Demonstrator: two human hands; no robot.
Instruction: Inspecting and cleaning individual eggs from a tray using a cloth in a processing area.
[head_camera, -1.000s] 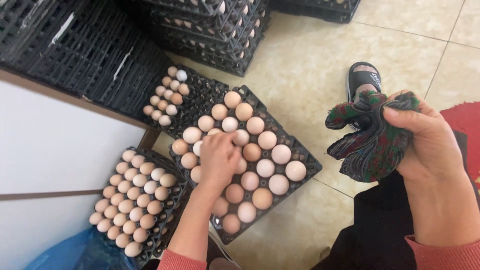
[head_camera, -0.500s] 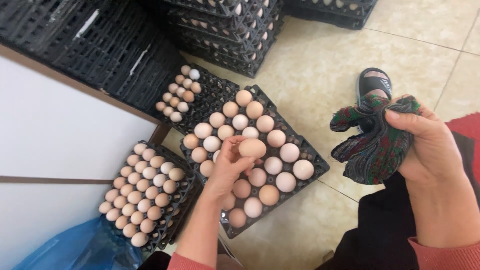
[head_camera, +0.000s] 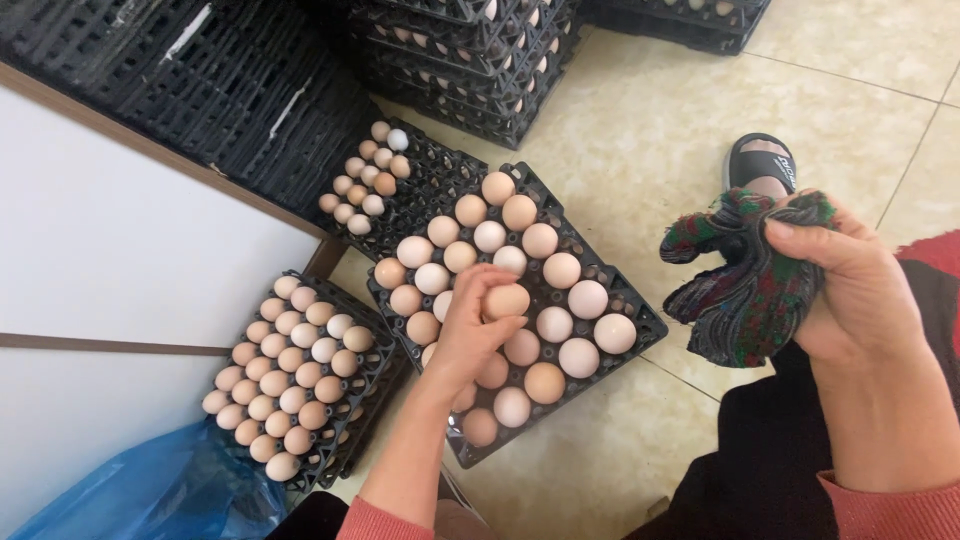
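My left hand (head_camera: 470, 325) holds a pale brown egg (head_camera: 508, 300) just above the middle black egg tray (head_camera: 640, 315), which is filled with tan and cream eggs. My right hand (head_camera: 850, 290) is raised at the right and grips a bunched dark cloth (head_camera: 745, 280) with red and green pattern. The cloth hangs apart from the tray, over the floor.
A full egg tray (head_camera: 375, 370) lies lower left on a stack, and a partly filled tray (head_camera: 440, 175) lies behind. Stacks of black trays (head_camera: 470, 60) stand at the back. A white board (head_camera: 110, 260), a blue plastic bag (head_camera: 150, 495) and my sandalled foot (head_camera: 762, 165) are also in view.
My left hand went from resting on the eggs in the middle tray to lifting one egg out and holding it above the tray. The right hand with the cloth stayed about the same.
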